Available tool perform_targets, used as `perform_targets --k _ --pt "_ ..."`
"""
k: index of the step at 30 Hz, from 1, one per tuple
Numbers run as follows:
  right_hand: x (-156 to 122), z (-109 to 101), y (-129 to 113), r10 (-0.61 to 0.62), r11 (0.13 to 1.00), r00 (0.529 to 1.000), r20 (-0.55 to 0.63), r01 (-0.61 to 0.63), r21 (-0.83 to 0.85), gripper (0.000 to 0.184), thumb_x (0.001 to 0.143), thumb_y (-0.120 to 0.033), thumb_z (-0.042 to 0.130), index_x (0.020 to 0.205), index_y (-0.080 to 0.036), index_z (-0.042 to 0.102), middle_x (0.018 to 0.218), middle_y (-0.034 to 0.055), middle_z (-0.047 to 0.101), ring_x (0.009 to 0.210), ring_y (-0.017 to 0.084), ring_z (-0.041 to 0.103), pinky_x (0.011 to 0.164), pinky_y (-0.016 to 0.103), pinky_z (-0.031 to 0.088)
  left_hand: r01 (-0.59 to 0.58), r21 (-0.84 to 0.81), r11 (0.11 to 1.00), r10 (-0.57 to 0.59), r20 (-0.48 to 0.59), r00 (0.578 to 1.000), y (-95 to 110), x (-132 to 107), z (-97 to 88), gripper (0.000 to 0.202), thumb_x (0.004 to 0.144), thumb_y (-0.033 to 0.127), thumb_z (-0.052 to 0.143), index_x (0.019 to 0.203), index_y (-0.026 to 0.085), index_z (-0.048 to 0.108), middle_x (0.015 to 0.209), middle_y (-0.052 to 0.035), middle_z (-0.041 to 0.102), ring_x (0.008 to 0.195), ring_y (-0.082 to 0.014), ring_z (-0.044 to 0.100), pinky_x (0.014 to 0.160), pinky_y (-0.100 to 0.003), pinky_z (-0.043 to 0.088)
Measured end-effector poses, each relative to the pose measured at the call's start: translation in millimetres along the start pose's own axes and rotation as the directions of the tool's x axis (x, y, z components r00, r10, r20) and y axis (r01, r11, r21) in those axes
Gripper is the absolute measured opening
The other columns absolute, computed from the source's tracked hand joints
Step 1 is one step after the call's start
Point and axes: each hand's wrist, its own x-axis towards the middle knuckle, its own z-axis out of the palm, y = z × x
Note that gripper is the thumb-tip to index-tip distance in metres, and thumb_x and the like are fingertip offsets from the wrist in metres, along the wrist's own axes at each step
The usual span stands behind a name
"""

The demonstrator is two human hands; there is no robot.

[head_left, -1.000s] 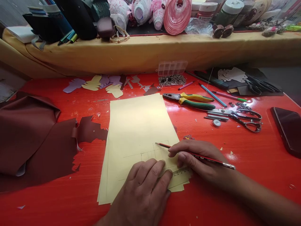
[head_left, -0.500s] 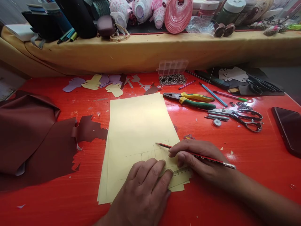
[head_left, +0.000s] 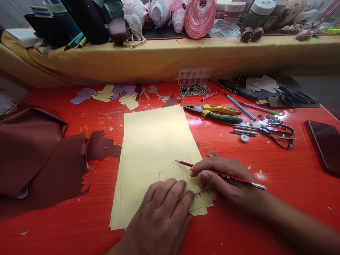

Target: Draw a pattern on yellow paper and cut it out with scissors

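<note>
The right hand (head_left: 225, 177) pinches a red pencil (head_left: 239, 180), tip on the yellow paper (head_left: 156, 138); its print is unreadable. The left hand (head_left: 162, 209) lies flat, fingers stretched, on a ruler (head_left: 204, 193); contents of the clear compartment box (head_left: 194, 76) cannot be told.

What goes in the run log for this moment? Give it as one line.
left hand: pressing clear ruler on yellow paper | right hand: gripping red pencil, tip on paper | surface: red table
</note>
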Motion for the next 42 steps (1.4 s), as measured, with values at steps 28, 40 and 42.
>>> perform_targets --k 28,40,42 --pt "2.2 -0.9 -5.5 0.049 0.999 0.999 0.019 -0.049 0.006 0.018 0.103 -0.027 0.065 0.103 -0.024 0.083 0.090 0.0027 0.085 0.065 0.014 0.075 0.061 0.023 0.058 0.008 0.002 1.000 -0.008 0.012 1.000 0.7 -2.0 1.2 0.028 0.108 0.021 0.054 0.129 0.016 0.072 0.131 -0.0105 0.074 0.125 -0.0276 0.059 0.110 -0.042 0.039" --pt "-5.0 1.0 -3.0 0.227 0.926 0.966 -0.128 -0.173 0.334 0.035 0.107 -0.049 0.064 0.093 -0.020 0.078 0.069 0.0023 0.072 0.054 0.014 0.064 0.045 0.022 0.053 -0.020 0.049 0.999 0.019 0.017 1.000 0.9 1.4 -3.9 0.029 0.106 0.022 0.054 0.129 0.017 0.070 0.132 -0.0097 0.072 0.122 -0.0264 0.061 0.108 -0.041 0.045" --pt "-4.7 1.4 -3.4 0.217 0.928 0.965 -0.145 -0.157 0.339 0.037 0.106 -0.051 0.065 0.090 -0.020 0.077 0.067 0.0023 0.071 0.054 0.014 0.064 0.046 0.022 0.053 -0.024 0.061 0.998 0.023 0.013 1.000 1.1 1.5 -3.7 0.029 0.107 0.022 0.053 0.129 0.017 0.070 0.131 -0.0097 0.073 0.121 -0.0265 0.061 0.107 -0.041 0.046"
